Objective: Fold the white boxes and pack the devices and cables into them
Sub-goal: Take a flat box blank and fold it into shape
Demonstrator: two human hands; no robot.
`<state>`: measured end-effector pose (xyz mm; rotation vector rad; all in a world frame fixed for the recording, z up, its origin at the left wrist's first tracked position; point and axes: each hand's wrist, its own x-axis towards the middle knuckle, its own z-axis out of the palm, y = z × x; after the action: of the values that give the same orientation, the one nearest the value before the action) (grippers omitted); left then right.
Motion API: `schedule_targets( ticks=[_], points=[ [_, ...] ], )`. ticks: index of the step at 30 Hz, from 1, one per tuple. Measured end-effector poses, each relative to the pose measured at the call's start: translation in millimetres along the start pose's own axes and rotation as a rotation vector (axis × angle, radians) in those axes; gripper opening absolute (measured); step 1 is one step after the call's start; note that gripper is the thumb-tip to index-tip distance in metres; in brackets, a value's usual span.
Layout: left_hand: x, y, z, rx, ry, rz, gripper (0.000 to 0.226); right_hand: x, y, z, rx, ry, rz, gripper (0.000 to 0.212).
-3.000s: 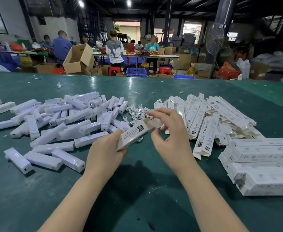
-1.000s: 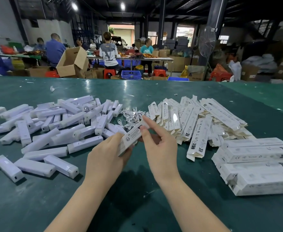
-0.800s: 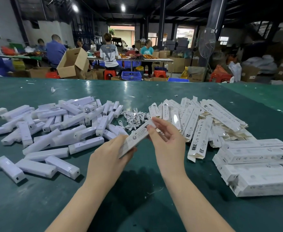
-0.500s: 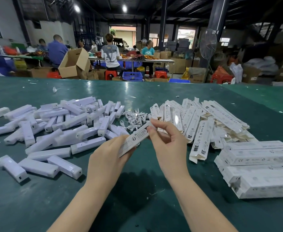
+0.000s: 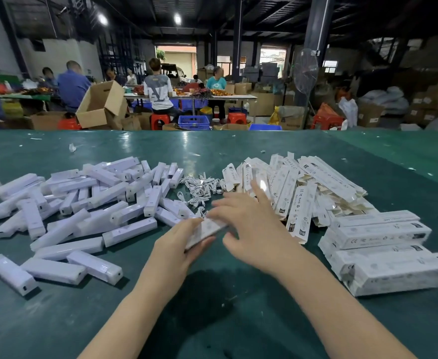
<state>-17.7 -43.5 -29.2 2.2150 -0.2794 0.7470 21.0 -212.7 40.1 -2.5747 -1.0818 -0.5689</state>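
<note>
My left hand (image 5: pixel 176 248) grips a white box (image 5: pixel 205 230) near its lower end, a little above the green table (image 5: pixel 212 320). My right hand (image 5: pixel 249 229) is blurred over the box's far end, fingers spread and fairly straight, touching it. White stick-shaped devices (image 5: pixel 83 203) lie heaped on the left. A tangle of white cables (image 5: pixel 199 189) sits just beyond the hands. Flat unfolded boxes (image 5: pixel 303 187) are piled to the right, and folded boxes (image 5: pixel 383 252) are stacked at the near right.
The table's far edge runs across the middle of the view. Beyond it, people sit at other tables among cardboard cartons (image 5: pixel 100 104), red stools, a blue crate (image 5: pixel 194 122) and a standing fan (image 5: pixel 305 71).
The right hand has let go its pinch on the box's far end and spread its fingers, moving fast. The box now sits lower and flatter in the left hand.
</note>
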Motion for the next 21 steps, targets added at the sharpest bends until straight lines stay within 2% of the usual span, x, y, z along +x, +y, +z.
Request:
schedule_targets(
  ticks=[2,4,6,11,16,21],
  points=[
    [-1,1,1,-0.030,-0.013,0.066,0.032,-11,-3,-4,-0.077,-0.103,-0.089,0.045],
    [-2,3,0,-0.059,-0.026,0.099,0.036,-29,5,-15,-0.059,-0.098,-0.090,0.043],
    [-3,6,-3,-0.080,-0.044,0.089,0.043,-51,25,-33,-0.035,-0.073,0.007,0.043],
    [-3,8,4,-0.061,-0.082,0.056,0.037,-109,87,-80,-0.105,-0.040,0.309,0.048],
    [-4,3,8,-0.035,-0.091,0.036,0.032,-140,104,-81,-0.182,-0.044,0.519,0.054],
    [-4,1,9,-0.013,-0.063,0.025,0.031,-144,91,-56,-0.164,0.166,0.585,0.035]
  ],
)
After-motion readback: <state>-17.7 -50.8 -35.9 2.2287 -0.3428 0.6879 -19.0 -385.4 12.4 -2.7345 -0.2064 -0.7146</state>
